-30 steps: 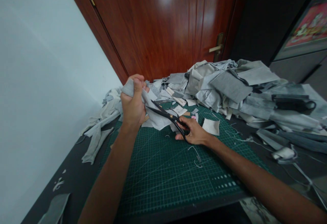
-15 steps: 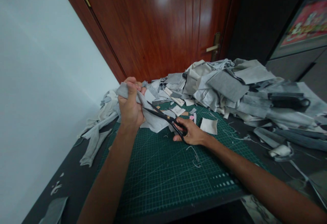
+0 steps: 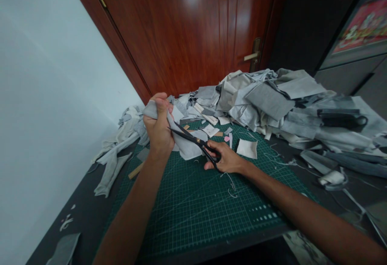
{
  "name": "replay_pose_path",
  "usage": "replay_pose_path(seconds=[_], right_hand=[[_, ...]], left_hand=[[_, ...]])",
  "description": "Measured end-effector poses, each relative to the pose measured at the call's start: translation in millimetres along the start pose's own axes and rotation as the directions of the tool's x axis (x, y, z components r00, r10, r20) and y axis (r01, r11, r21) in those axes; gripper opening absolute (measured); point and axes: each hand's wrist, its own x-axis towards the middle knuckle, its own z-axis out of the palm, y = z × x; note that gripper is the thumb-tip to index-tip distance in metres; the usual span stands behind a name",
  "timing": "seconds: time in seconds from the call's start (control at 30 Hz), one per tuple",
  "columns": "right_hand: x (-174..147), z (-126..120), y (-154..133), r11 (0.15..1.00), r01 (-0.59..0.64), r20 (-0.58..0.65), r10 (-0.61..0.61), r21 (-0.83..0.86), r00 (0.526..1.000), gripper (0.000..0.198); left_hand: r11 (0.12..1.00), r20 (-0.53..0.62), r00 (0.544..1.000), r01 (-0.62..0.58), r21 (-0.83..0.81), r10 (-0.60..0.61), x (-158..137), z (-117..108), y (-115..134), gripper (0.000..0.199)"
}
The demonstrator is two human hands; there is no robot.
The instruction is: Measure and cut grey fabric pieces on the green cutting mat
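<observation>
My left hand (image 3: 159, 126) is closed around a light grey piece of fabric (image 3: 189, 148), raised above the far left part of the green cutting mat (image 3: 193, 208). The cloth's lower end hangs down to the right of the hand. My right hand (image 3: 224, 158) has its fingers through the handles of black scissors (image 3: 198, 140). Their blades stand slightly apart and point left, with the fabric at them close to my left fingers. Whether the cloth lies fully between the blades I cannot make out.
A large heap of grey and white fabric (image 3: 266, 100) lies along the back right. More scraps (image 3: 113, 168) lie at the left by the wall. On the mat are a white square of cloth (image 3: 247, 148), small offcuts and loose threads (image 3: 232, 186). Behind stands a brown door (image 3: 187, 35).
My left hand has shifted slightly right with the fabric, uncovering a tan strip and a grey scrap beside the forearm. The scissor blades look a little closer together.
</observation>
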Motion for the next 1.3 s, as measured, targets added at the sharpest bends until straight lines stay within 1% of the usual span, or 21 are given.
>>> replay_pose_path(seconds=[0.07,0.17,0.27,0.37,0.43,0.53,0.63,0.73,0.8,0.9,0.97,1.03,1.1,1.2,1.3], right_hand=[[0.5,0.7,-0.3,1.000,0.001,-0.005,0.000,0.006,1.000,0.058],[0.9,2.0,0.6,1.000,0.004,-0.014,-0.004,0.013,1.000,0.057],[0.9,3.6,2.7,1.000,-0.006,-0.033,0.006,0.018,0.999,0.058],[0.5,4.9,4.5,1.000,-0.015,-0.046,0.016,0.020,0.999,0.059],[0.3,5.5,4.9,1.000,-0.015,-0.052,0.016,0.020,0.999,0.059],[0.0,5.9,4.1,1.000,-0.019,-0.054,0.021,0.025,0.998,0.059],[0.0,6.0,1.9,0.999,-0.030,-0.049,0.031,0.027,0.998,0.060],[0.3,6.1,-0.5,0.999,-0.026,-0.041,0.027,0.025,0.999,0.059],[0.6,6.3,-1.4,0.999,-0.025,-0.041,0.026,0.028,0.999,0.058],[1.0,6.6,-1.0,0.999,-0.026,-0.050,0.028,0.029,0.998,0.058],[1.1,6.7,0.2,0.999,-0.024,-0.057,0.026,0.026,0.998,0.057],[1.0,6.8,1.5,1.000,-0.020,-0.065,0.021,0.021,0.998,0.056],[0.9,6.9,2.5,1.000,-0.018,-0.071,0.019,0.017,0.997,0.054],[1.3,7.1,2.7,0.999,-0.025,-0.083,0.027,0.024,0.996,0.053],[2.0,7.0,1.7,0.998,-0.026,-0.100,0.032,0.056,0.994,0.052]], left_hand=[[0.999,-0.034,0.999,-0.016,0.032,0.017,-1.6,0.9,-0.3,0.033],[0.998,-0.055,0.998,-0.035,0.058,0.038,-4.1,3.2,0.9,0.031],[0.997,-0.075,0.996,-0.051,0.053,0.055,-6.3,5.8,2.5,0.027],[0.995,-0.097,0.991,-0.084,0.060,0.089,-6.8,6.4,2.9,0.027],[0.987,-0.086,0.989,-0.109,0.115,0.120,-5.9,4.8,2.0,0.029],[0.970,-0.038,0.985,-0.156,0.188,0.165,-3.2,0.2,-0.4,0.029],[0.976,-0.008,0.984,-0.173,0.134,0.176,-0.7,-3.8,-2.4,0.027],[0.993,-0.026,0.993,-0.112,0.044,0.113,0.3,-4.8,-2.8,0.031],[0.992,-0.051,0.993,-0.101,0.070,0.104,0.4,-4.1,-2.4,0.034],[0.971,-0.032,0.982,-0.179,0.157,0.186,0.6,-2.9,-1.6,0.034],[0.960,-0.016,0.974,-0.219,0.173,0.225,0.8,-2.1,-1.0,0.032],[0.959,-0.019,0.971,-0.233,0.159,0.239,0.8,-0.7,0.1,0.031],[0.968,-0.035,0.972,-0.228,0.108,0.233,0.9,1.3,1.6,0.027],[0.979,-0.102,0.975,-0.202,-0.015,0.199,2.3,3.8,3.7,0.023],[0.982,-0.159,0.974,-0.173,-0.074,0.160,4.7,4.7,5.0,0.028]])
